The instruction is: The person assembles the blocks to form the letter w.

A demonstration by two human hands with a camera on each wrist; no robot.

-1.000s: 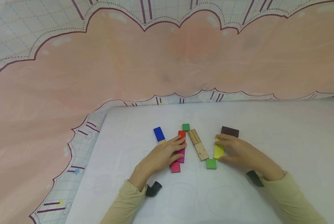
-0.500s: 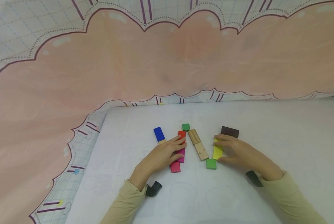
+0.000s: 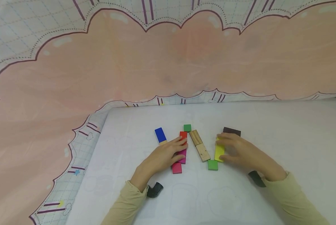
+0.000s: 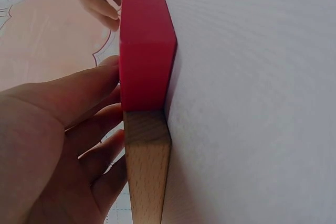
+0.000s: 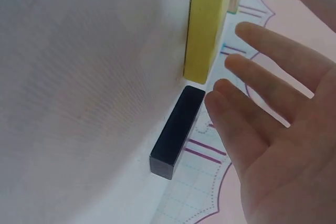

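Observation:
My left hand [image 3: 159,157] lies over the red block [image 3: 183,134] and the magenta block [image 3: 182,158], its fingers loosely extended. A pinkish-red block [image 3: 176,168] lies at the near end of that row; in the left wrist view the thumb is at the side of a red block [image 4: 147,51]. On the right, my right hand [image 3: 245,153] hovers beside the yellow block [image 3: 219,153]. Its fingers [image 5: 257,69] are spread and look apart from the yellow block in the right wrist view. The yellow block's near end meets a green block [image 3: 213,165].
Two plain wooden blocks [image 3: 199,145] slant between the hands, with another green block [image 3: 187,127] at their far end. A dark block [image 3: 232,131] lies behind the right hand. A blue block [image 3: 160,135] and a partly covered light wooden block [image 3: 163,142] lie left, on the white table [image 3: 297,134].
The yellow block has shifted slightly left and nearer, against the green block. My right hand's fingers have loosened from it. My left hand has stayed in place.

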